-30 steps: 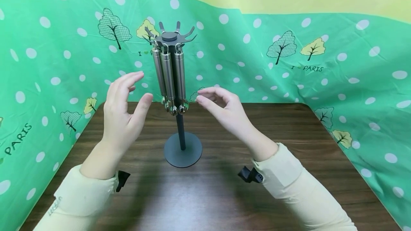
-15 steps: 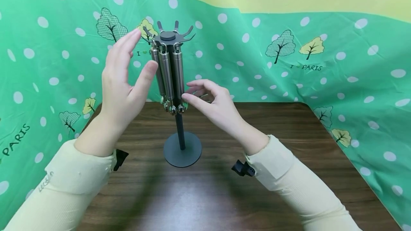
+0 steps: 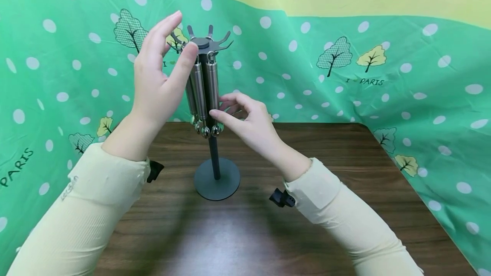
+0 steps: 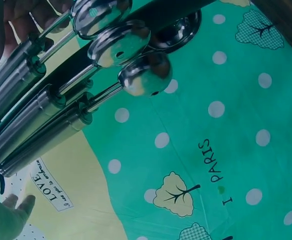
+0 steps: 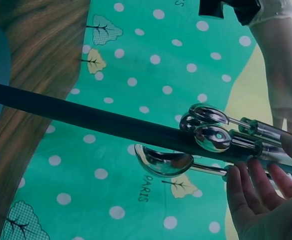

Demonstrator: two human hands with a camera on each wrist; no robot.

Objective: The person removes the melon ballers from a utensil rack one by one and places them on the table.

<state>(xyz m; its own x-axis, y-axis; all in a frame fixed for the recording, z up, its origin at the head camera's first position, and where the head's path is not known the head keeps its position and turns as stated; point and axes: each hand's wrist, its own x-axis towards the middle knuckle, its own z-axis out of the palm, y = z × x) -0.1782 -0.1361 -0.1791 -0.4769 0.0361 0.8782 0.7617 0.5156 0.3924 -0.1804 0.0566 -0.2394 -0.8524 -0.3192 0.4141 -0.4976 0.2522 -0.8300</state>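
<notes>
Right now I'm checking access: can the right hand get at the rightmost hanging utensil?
Probably yes: the right hand is beside the rightmost utensil, fingertips at its handle, nothing between.

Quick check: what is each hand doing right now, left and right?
Left hand: open, fingers straight, thumb at the top of the rack, holding nothing.
Right hand: open, fingers loosely curled, fingertips at the hanging scoops; no clear grip.

Rack [image 3: 212, 152]: dark grey, round base, upright pole, hooked crown just beside left hand [image 3: 159, 76] thumb. Scoops [image 3: 201, 93]: steel, long cylindrical handles, hanging vertically, bowls down, bunched together between both hands; right hand [image 3: 245, 118] fingertips at the lower handles.
</notes>
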